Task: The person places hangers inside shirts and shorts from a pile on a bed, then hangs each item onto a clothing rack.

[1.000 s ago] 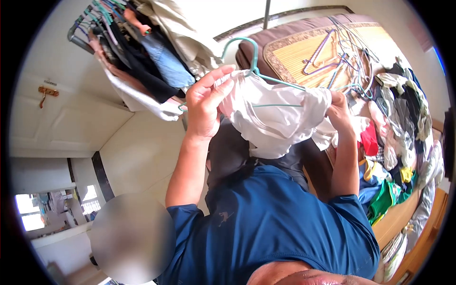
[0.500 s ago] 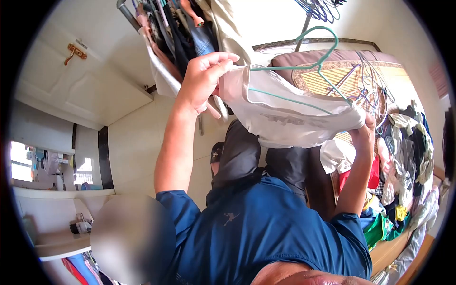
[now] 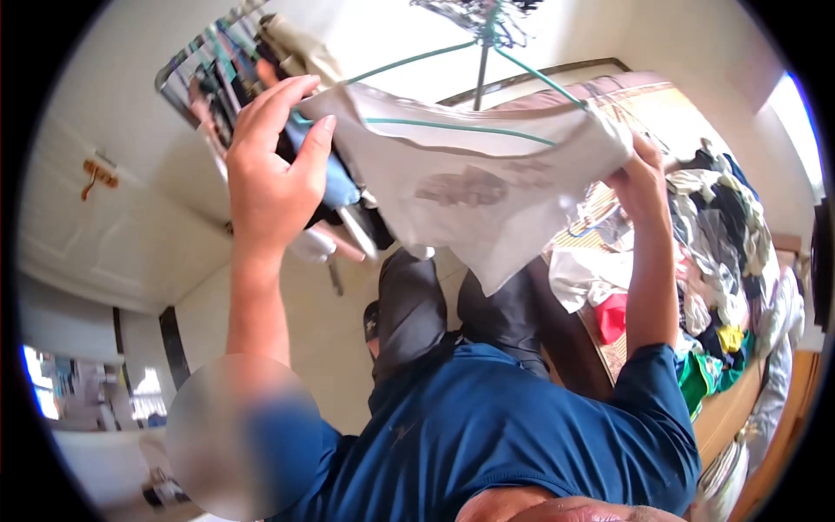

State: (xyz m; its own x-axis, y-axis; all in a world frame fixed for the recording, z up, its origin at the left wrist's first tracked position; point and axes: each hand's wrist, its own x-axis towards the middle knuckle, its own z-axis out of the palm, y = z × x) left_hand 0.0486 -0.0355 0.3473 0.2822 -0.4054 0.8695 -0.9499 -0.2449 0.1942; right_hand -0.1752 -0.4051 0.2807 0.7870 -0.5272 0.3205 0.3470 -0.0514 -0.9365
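A white top (image 3: 487,196) with a faded grey print hangs from a teal hanger (image 3: 413,61), stretched between my hands. My left hand (image 3: 277,161) is around one shoulder end, with its thumb in front and its fingers behind. At the other shoulder, my right hand (image 3: 642,170) grips the cloth and the hanger's end; its fingertips are partly hidden. The hanger's lower bar shows through the neck opening, and its hook points away from me. The top's lower edge droops to a point above my legs.
A rack of hung clothes (image 3: 230,65) stands ahead on the left, near a white door (image 3: 87,226). Hangers (image 3: 487,22) hang on a stand at the back. To the right, a heap of clothes (image 3: 722,226) covers part of a bed with a woven mat.
Both hands have lifted the top and spread it wider, with its print facing me more. My left hand has moved left and its fingers have opened further. The view has shifted.
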